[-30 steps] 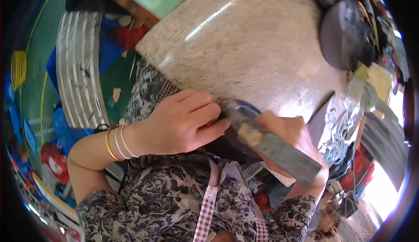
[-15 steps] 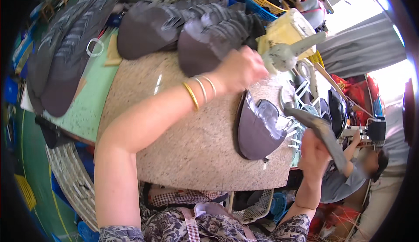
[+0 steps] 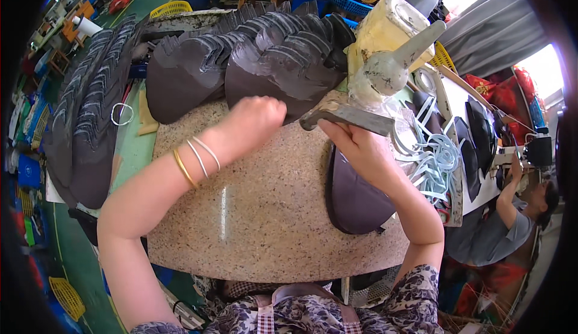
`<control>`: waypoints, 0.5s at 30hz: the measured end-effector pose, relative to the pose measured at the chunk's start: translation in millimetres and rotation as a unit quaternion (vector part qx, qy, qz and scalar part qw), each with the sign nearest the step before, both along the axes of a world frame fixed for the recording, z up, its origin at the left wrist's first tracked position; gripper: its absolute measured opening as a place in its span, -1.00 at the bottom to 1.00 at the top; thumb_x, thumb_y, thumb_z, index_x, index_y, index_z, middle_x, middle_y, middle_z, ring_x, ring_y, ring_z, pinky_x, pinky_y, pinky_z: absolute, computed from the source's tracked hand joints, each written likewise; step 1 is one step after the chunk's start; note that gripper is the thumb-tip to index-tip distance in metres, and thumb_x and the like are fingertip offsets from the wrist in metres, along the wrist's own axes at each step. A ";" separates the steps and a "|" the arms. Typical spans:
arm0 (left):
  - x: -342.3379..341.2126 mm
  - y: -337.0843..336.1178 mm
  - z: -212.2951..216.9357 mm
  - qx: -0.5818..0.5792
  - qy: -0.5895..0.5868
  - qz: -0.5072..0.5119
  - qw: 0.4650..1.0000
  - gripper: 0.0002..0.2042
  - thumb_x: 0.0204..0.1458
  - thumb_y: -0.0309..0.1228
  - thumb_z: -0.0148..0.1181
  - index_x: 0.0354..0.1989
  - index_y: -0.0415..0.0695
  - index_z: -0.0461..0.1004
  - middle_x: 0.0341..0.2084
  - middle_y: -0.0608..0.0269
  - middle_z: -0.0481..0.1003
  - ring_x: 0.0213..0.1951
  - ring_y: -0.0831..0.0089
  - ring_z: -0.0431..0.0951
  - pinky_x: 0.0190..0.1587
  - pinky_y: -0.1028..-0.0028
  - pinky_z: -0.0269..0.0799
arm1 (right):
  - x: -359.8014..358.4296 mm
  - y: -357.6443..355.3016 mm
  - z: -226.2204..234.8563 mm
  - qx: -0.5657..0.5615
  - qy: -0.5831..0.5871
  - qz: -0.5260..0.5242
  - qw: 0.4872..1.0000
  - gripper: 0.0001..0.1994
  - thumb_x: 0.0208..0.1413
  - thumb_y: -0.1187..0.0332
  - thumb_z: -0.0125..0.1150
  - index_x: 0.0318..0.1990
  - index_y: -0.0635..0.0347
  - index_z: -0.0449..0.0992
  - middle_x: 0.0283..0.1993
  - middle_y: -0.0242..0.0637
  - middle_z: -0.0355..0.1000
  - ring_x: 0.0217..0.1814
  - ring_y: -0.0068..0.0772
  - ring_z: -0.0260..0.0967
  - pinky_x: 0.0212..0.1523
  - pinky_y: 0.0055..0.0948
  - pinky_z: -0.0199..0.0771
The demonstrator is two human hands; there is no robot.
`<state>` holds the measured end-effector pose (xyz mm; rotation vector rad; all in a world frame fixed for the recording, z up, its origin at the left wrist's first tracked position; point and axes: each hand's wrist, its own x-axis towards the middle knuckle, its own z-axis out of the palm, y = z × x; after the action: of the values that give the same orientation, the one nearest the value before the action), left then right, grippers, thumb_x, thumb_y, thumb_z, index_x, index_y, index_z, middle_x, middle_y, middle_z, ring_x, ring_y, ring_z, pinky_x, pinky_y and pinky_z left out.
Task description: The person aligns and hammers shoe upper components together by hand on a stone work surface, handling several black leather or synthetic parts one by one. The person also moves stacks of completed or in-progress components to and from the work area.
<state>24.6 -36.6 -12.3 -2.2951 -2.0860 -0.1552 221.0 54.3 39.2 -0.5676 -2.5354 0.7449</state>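
My right hand [image 3: 367, 153] grips a dark metal hammer [image 3: 355, 119] close to its long head, which lies across my fingers above the worktop. Below that hand, a dark brown rounded shoe piece [image 3: 358, 198] rests on the speckled worktop [image 3: 259, 231], partly covered by the hand and forearm. My left hand [image 3: 256, 117] is closed at the near edge of a fanned stack of similar dark pieces [image 3: 277, 75] with whitish edges. What its fingers hold, if anything, is hidden. A second fanned stack [image 3: 180, 81] lies just left of it.
A yellowed tub [image 3: 385, 24] and a glue-crusted round vessel with a spout-like stem [image 3: 388, 72] stand back right. Pale blue straps [image 3: 430, 159] lie tangled at the right. Long overlapping dark pieces [image 3: 87, 135] cover the left side. A co-worker [image 3: 506, 219] sits at right.
My left hand has moved left, from beside the round vessel to the front stack. My right hand has swung the hammer up and left over the shoe piece. The view has shifted.
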 end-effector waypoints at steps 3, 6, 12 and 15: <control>-40.4 14.8 15.3 0.104 -0.241 0.054 0.963 -0.87 0.03 -0.47 0.02 -0.36 -0.28 0.42 -0.50 -0.12 0.46 -0.40 0.02 0.50 -0.40 0.33 0.42 | -25.3 4.0 -11.1 0.016 0.005 0.030 0.999 -0.80 0.08 0.26 0.12 -0.30 0.21 0.51 -0.35 -0.08 0.42 -0.36 -0.01 0.41 -0.36 -0.19 0.38; -56.5 19.8 16.5 0.182 -0.288 0.026 0.940 -0.83 0.09 -0.42 -0.04 -0.33 -0.28 0.42 -0.48 -0.14 0.45 -0.36 -0.03 0.48 -0.36 0.30 0.39 | -57.2 15.8 -21.7 0.076 0.014 0.009 0.997 -0.77 0.10 0.21 0.07 -0.29 0.17 0.53 -0.34 -0.04 0.45 -0.32 0.03 0.43 -0.32 -0.13 0.41; -120.2 -19.4 101.8 0.422 -0.183 0.084 0.884 -0.77 0.16 -0.32 -0.05 -0.25 -0.22 0.46 -0.42 -0.13 0.46 -0.32 -0.02 0.50 -0.33 0.34 0.39 | -79.7 18.9 -25.6 0.091 -0.141 -0.001 0.986 -0.75 0.12 0.18 -0.01 -0.30 0.15 0.50 -0.33 -0.04 0.46 -0.27 0.07 0.43 -0.23 -0.10 0.44; -171.3 -84.5 149.5 0.541 -0.098 0.161 0.820 -0.68 0.20 -0.22 -0.07 -0.10 -0.20 0.48 -0.25 0.21 0.54 -0.18 0.51 0.49 -0.08 0.51 0.35 | -84.3 6.9 -19.4 0.157 -0.163 0.018 0.974 -0.74 0.13 0.19 -0.03 -0.31 0.17 0.50 -0.30 -0.06 0.46 -0.25 0.06 0.43 -0.22 -0.11 0.46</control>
<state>-146.7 -121.1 137.2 -1.2470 -1.6644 -1.2224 136.7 61.1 19.9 -0.5726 -2.8927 0.2648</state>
